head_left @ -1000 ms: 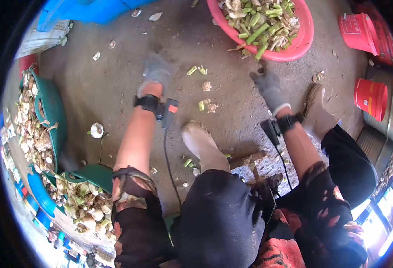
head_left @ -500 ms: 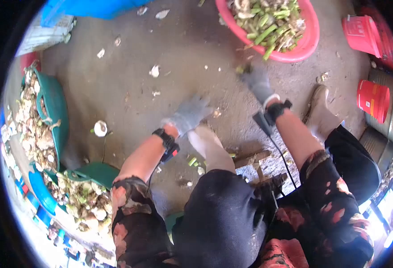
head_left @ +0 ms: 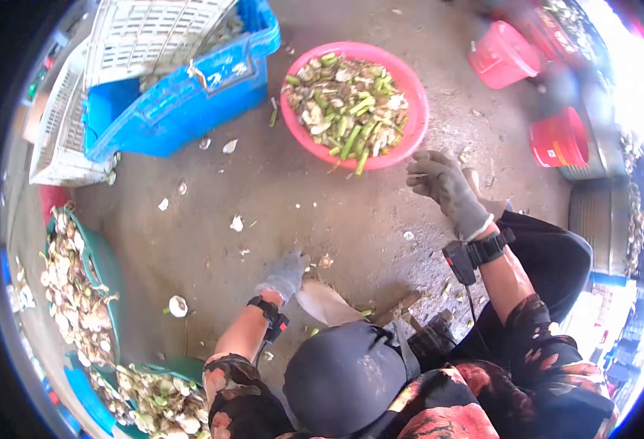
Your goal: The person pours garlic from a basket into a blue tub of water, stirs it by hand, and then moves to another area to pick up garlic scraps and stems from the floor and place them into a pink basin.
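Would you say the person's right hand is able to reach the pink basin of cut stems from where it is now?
Probably yes. The right hand hovers just off the near rim of the pink basin, with only a short stretch of bare floor between them and nothing in the way.

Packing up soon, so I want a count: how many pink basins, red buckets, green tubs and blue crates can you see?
Pink basin: 1
Red buckets: 2
Green tubs: 2
Blue crate: 1
Total: 6
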The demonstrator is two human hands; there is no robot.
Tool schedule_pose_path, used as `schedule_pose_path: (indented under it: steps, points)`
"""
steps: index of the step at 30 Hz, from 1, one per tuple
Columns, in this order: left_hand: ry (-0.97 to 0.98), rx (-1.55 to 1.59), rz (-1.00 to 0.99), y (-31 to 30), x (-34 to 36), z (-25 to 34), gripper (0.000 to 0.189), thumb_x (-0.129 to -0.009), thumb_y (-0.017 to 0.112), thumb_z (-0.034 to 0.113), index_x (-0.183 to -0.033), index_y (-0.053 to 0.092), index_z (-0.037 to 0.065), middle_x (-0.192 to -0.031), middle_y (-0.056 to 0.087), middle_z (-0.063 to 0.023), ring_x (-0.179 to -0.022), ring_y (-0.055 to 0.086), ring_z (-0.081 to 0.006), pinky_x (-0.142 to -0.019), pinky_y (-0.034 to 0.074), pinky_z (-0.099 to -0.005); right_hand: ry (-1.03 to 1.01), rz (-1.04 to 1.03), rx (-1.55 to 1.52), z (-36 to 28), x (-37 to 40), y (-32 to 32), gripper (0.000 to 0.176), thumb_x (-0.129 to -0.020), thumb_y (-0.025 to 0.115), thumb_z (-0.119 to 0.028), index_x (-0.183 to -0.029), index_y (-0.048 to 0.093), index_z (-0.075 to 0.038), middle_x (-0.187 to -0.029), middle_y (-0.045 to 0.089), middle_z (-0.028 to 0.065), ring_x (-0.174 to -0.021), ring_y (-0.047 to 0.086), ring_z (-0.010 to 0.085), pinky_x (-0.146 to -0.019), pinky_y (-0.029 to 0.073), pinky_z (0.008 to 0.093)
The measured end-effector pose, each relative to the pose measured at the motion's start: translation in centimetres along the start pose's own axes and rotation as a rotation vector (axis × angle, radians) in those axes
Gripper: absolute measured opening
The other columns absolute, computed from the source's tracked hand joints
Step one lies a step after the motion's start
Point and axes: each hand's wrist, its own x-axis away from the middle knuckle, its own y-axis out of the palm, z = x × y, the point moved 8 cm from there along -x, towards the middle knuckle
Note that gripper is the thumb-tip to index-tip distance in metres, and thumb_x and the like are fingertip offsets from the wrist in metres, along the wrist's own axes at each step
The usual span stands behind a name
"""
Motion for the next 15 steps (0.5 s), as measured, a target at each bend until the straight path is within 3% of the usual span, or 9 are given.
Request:
schedule_pose_path:
  steps: [2, 3, 5, 8, 10, 12, 15]
  points:
    - [-0.033, -0.053, -0.059, 1.6, -0.4, -0.4, 0.031, -0.075, 0.058, 0.008, -0.105, 0.054, 0.012, -0.112, 0.049, -0.0142, -0.102, 0.053, -0.0320, -0.084, 0.046, -0.0406, -0.041, 0.018, 0.148, -3.1, 4.6, 0.5, 0.038, -0.084, 0.052, -0.016, -0.118, 0.044, -0.001, -0.095, 0.058, 0.0097, -0.080, 0.061, 0.0208, -0.070, 0.049, 0.0304]
    - [-0.022, -0.038, -0.067, 1.2, -0.1, 0.0, 0.032, -0.074, 0.059, 0.010, -0.106, 0.053, 0.011, -0.111, 0.050, -0.0142, -0.102, 0.053, -0.0322, -0.084, 0.046, -0.0404, -0.080, 0.000, 0.157, -4.8, 7.3, 0.6, 0.037, -0.084, 0.053, -0.016, -0.117, 0.045, -0.001, -0.094, 0.058, 0.0075, -0.081, 0.060, 0.0184, -0.068, 0.049, 0.0273]
    - [-0.003, -0.002, -0.080, 0.4, 0.6, 0.7, 0.035, -0.073, 0.062, 0.013, -0.106, 0.052, 0.009, -0.110, 0.051, -0.0142, -0.102, 0.053, -0.0328, -0.084, 0.045, -0.0399, -0.235, 0.070, 0.438, -9.4, 13.3, 1.4, 0.030, -0.080, 0.056, -0.017, -0.104, 0.054, 0.001, -0.099, 0.055, 0.0105, -0.080, 0.058, 0.0181, -0.069, 0.048, 0.0263]
    - [0.010, -0.001, 0.043, 3.0, -0.2, -1.2, 0.042, -0.071, 0.065, 0.018, -0.110, 0.052, 0.009, -0.105, 0.055, -0.0142, -0.096, 0.057, -0.0327, -0.082, 0.046, -0.0387, -0.426, 0.174, 0.762, -14.6, 21.4, 0.8, 0.025, -0.078, 0.054, -0.016, -0.095, 0.057, 0.003, -0.104, 0.053, 0.0115, -0.080, 0.057, 0.0169, -0.069, 0.047, 0.0255]
    - [-0.238, 0.194, 0.012, 7.5, -3.2, -7.4, 0.038, -0.076, 0.060, 0.019, -0.112, 0.052, 0.010, -0.099, 0.059, -0.0153, -0.090, 0.058, -0.0344, -0.077, 0.048, -0.0400, -0.502, 0.248, 0.803, -16.9, 25.9, -0.2, 0.023, -0.082, 0.051, -0.014, -0.096, 0.058, 0.003, -0.105, 0.053, 0.0087, -0.079, 0.056, 0.0131, -0.068, 0.045, 0.0244]
    - [-0.402, 0.228, -0.036, 6.0, -2.5, -8.1, 0.032, -0.082, 0.053, 0.022, -0.112, 0.055, 0.011, -0.095, 0.062, -0.0168, -0.084, 0.060, -0.0361, -0.071, 0.049, -0.0421, -0.562, 0.312, 0.893, -19.0, 28.2, -0.1, 0.027, -0.085, 0.049, -0.017, -0.100, 0.058, 0.003, -0.104, 0.053, 0.0074, -0.078, 0.055, 0.0109, -0.067, 0.044, 0.0234]
    - [-0.181, -0.079, 0.141, -1.8, -5.6, -7.8, 0.028, -0.080, 0.059, 0.027, -0.094, 0.061, 0.004, -0.083, 0.063, -0.0116, -0.066, 0.058, -0.0245, -0.059, 0.049, -0.0365, -0.582, 0.179, 0.892, -20.8, 27.4, 0.2, 0.036, -0.085, 0.044, -0.029, -0.095, 0.057, 0.004, -0.108, 0.051, 0.0118, -0.083, 0.054, 0.0152, -0.069, 0.046, 0.0255]
